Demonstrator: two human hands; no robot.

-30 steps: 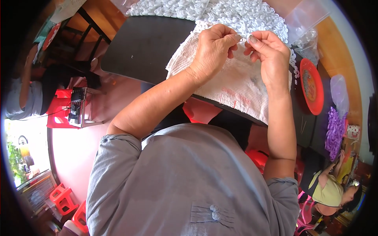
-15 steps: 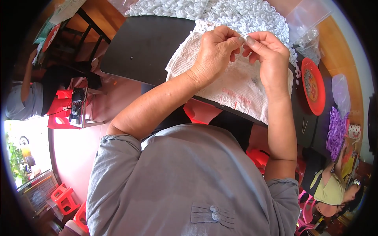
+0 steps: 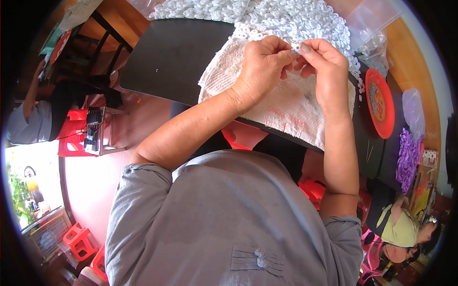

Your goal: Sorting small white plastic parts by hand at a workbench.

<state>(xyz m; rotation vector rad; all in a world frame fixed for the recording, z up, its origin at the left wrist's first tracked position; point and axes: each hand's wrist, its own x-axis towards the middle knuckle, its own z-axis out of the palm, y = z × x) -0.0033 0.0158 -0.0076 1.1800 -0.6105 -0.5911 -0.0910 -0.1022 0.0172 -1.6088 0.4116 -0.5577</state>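
My left hand (image 3: 264, 62) and my right hand (image 3: 328, 62) meet above a pale towel (image 3: 269, 107) on the dark table. Between their thumbs and fingertips is pinched a small white piece (image 3: 296, 48) with a dark spot on it. Fingers cover most of it, so its exact kind is unclear. Just beyond the hands spreads a big heap of small white loop-shaped pieces (image 3: 305, 21), some lying on the towel's far edge.
A red dish (image 3: 380, 104) with small bits inside stands at the right, near thin metal sticks (image 3: 369, 151). Purple strands (image 3: 406, 162) lie farther right, below a clear bag (image 3: 374, 52). At the left is bare dark tabletop (image 3: 176, 62). Other people sit at both sides.
The small white piece shows more between my fingertips, with its dark spot now visible. Both hands have shifted only slightly and stay close together.
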